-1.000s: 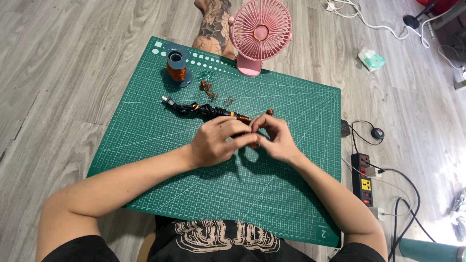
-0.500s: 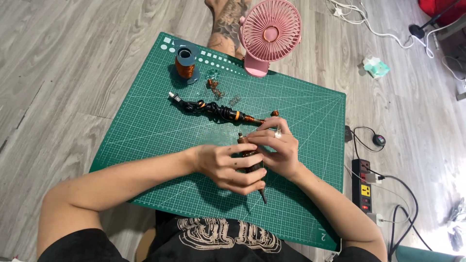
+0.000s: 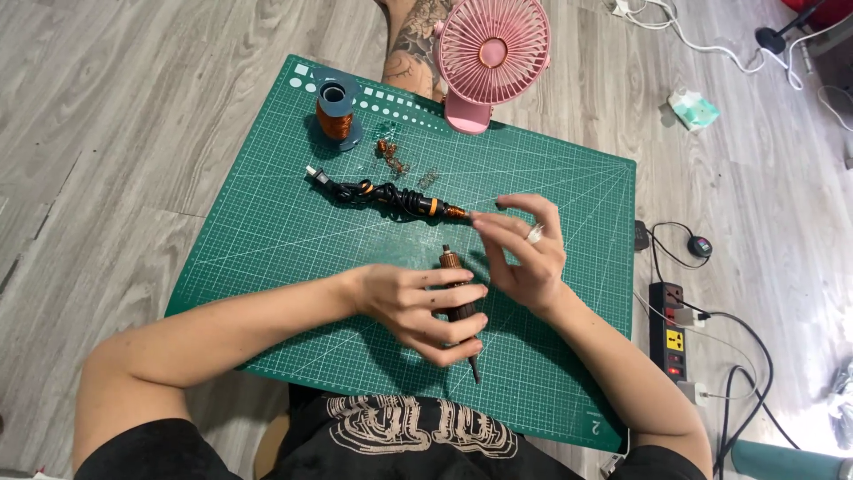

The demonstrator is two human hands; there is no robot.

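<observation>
Your left hand (image 3: 418,307) wraps its fingers around a dark brown tool handle (image 3: 459,307) above the green cutting mat (image 3: 267,231). Your right hand (image 3: 529,253) hovers just beside it, fingers spread, holding nothing. Farther off lie a cord-wrapped soldering iron (image 3: 391,197), a copper wire spool (image 3: 336,113) and a pink fan (image 3: 491,53).

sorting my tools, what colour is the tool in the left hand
Dark brown, with a lighter copper-brown tip; the tool shows best in the head view.

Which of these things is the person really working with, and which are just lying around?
In use:
- brown stick tool, gripped in the left hand
- right hand, open beside it
- green cutting mat

Lying about:
- black corded tool
- copper wire spool
- pink fan
- power strip
</observation>
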